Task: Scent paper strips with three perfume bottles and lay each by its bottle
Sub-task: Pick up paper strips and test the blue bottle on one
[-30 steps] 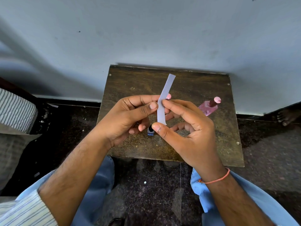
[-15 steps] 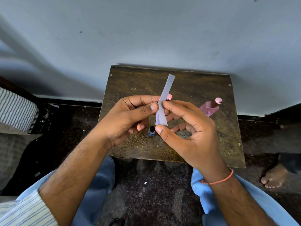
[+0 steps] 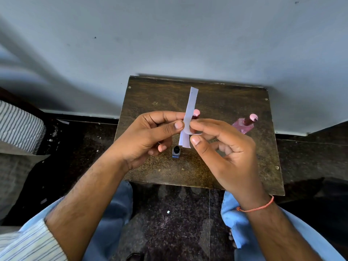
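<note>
White paper strips (image 3: 190, 108) stand upright above the small wooden table (image 3: 216, 102). My left hand (image 3: 150, 136) pinches them between thumb and forefinger. My right hand (image 3: 224, 147) peels one strip away from the bundle at its lower end, the strip curling over my forefinger. A small blue bottle with a black cap (image 3: 176, 152) stands on the table just below the strips. A pink-capped bottle (image 3: 195, 113) is mostly hidden behind the strips and my fingers. A pink perfume bottle (image 3: 244, 124) stands at the right of the table.
The table stands against a pale wall (image 3: 169, 38). A striped sleeve of another person (image 3: 18, 127) is at the left edge. My knees in blue trousers (image 3: 116, 213) flank the dark speckled floor below the table.
My right thumb has let go of the bundle's lower end, and one strip has separated and curled away from the others. A foot seen at the right is gone.
</note>
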